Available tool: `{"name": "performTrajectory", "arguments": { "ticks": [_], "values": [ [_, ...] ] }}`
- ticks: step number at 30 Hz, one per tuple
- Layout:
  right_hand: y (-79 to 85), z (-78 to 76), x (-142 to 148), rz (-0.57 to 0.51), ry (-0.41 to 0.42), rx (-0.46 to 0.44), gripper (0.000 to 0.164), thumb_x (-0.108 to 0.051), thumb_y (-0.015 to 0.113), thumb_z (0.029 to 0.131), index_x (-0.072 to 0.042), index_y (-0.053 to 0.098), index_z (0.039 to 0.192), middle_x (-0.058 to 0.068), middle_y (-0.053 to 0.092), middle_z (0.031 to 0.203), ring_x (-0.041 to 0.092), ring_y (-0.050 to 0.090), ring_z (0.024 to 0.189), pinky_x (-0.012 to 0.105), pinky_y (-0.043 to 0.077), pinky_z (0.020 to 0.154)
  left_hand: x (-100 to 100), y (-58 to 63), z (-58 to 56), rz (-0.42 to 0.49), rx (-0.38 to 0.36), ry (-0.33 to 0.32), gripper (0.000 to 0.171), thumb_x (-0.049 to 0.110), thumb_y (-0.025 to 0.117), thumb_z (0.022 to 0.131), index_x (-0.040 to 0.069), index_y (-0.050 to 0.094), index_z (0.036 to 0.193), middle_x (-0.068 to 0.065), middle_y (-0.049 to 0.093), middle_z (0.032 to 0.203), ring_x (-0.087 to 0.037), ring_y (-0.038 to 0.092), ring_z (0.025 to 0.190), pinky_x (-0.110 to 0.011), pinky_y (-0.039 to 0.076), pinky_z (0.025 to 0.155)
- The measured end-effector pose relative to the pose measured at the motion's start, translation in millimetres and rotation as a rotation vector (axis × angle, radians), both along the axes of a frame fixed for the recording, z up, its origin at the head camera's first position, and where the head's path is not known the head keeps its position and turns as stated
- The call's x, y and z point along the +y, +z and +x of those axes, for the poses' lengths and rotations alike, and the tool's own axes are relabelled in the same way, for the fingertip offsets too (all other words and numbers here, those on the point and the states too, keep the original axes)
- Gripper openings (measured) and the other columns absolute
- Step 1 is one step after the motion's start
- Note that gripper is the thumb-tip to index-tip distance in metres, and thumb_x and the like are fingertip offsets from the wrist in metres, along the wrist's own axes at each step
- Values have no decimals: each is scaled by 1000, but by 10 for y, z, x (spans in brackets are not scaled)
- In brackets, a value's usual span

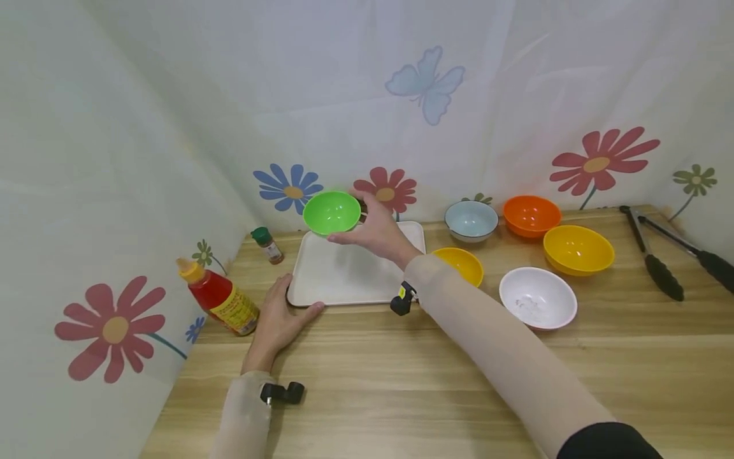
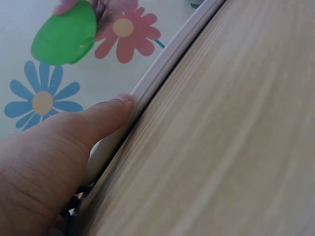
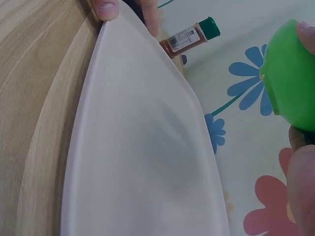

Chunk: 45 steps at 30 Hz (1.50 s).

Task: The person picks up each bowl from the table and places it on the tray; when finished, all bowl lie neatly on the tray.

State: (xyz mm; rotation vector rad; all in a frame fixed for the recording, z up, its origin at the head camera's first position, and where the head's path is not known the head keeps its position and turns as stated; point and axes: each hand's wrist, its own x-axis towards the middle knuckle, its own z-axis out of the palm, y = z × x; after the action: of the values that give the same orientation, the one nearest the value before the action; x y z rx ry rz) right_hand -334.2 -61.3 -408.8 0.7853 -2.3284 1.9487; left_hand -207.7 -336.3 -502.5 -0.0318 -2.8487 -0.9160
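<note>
A small green bowl (image 1: 331,214) is held up above the far part of a white tray (image 1: 350,277), its inside turned toward the head camera. My right hand (image 1: 375,229) grips this bowl by its right side, thumb in front and the other fingers partly hidden behind. At the near left corner of the tray is my left hand (image 1: 281,325). Its thumb lies against the front rim and its fingers along the left side, holding that corner. The right wrist view shows the green bowl (image 3: 290,78) tipped beside the tray (image 3: 142,147), with a gap between them.
Left of the tray stand a red sauce bottle (image 1: 220,296) and a green-capped spice jar (image 1: 267,245). On the right are yellow (image 1: 578,250), orange (image 1: 531,217), light blue (image 1: 471,220) and white (image 1: 538,298) bowls. Another yellow bowl (image 1: 461,264) is partly behind my right sleeve. Tongs (image 1: 659,268) lie farther right.
</note>
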Motion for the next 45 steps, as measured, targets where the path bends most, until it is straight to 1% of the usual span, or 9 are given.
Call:
{"name": "performTrajectory", "arguments": {
  "ticks": [7, 12, 18, 23, 26, 31, 35, 41, 45],
  "values": [
    [-126, -57, -260, -36, -2, -27, 107, -35, 102, 83, -10, 41, 166, 6, 55, 159, 24, 59, 144, 33, 53, 122, -118, 54, -14, -35, -20, 27, 116, 70, 81, 94, 2, 31, 173, -25, 34, 178, -46, 31, 165, -66, 28, 135],
    [-272, -58, -385, -22, -7, -59, 106, -37, 103, 82, -12, 43, 166, 3, 58, 158, 21, 60, 143, 34, 52, 122, -139, 66, -17, -36, -36, 22, 117, 71, 80, 94, 2, 29, 174, -25, 31, 179, -47, 24, 168, -66, 23, 137],
    [-415, -63, -437, -15, -7, -71, 104, -36, 104, 81, -13, 46, 164, 1, 58, 158, 19, 57, 147, 34, 48, 126, -90, 32, -4, -36, -51, 36, 118, 70, 80, 95, 0, 27, 174, -26, 30, 179, -47, 22, 169, -64, 22, 138],
    [-499, -85, -458, -21, -20, -86, 104, -36, 104, 81, -13, 46, 164, 2, 59, 159, 17, 58, 146, 30, 49, 124, -69, 39, -18, -31, -50, 34, 119, 72, 79, 94, 2, 28, 175, -23, 31, 180, -46, 21, 169, -64, 22, 138],
    [-531, -98, -469, -29, -15, -93, 104, -35, 104, 81, -11, 45, 164, 3, 58, 158, 18, 58, 146, 31, 48, 125, -57, 47, -27, -24, -42, 26, 117, 71, 80, 94, 3, 29, 175, -23, 31, 180, -46, 21, 169, -64, 23, 138],
    [-629, -126, -495, 25, -9, -103, 104, -37, 103, 83, -10, 43, 165, 4, 57, 159, 20, 56, 148, 33, 47, 127, -17, 19, -15, -11, -39, 18, 114, 66, 82, 95, 1, 30, 174, -23, 33, 179, -46, 23, 169, -64, 24, 138],
    [-713, -167, -506, 64, -18, -99, 103, -36, 102, 83, -8, 44, 164, 6, 58, 159, 21, 56, 148, 35, 46, 128, 24, -15, -13, -4, -44, 6, 116, 70, 81, 94, 3, 30, 174, -21, 33, 179, -44, 23, 169, -63, 24, 138],
    [-749, -216, -521, 115, -37, -87, 102, -38, 102, 83, -8, 47, 164, 9, 51, 155, 23, 53, 142, 36, 48, 126, 15, -5, -8, -3, -39, 21, 118, 73, 81, 92, 4, 30, 174, -21, 33, 180, -45, 23, 169, -64, 24, 137],
    [-749, -221, -540, 85, -16, -106, 101, -35, 101, 85, -7, 45, 164, 11, 50, 155, 24, 56, 141, 35, 51, 124, -17, 9, 4, -3, -45, 28, 119, 73, 81, 92, 4, 30, 174, -22, 31, 180, -45, 23, 169, -65, 25, 137]
  ]
}}
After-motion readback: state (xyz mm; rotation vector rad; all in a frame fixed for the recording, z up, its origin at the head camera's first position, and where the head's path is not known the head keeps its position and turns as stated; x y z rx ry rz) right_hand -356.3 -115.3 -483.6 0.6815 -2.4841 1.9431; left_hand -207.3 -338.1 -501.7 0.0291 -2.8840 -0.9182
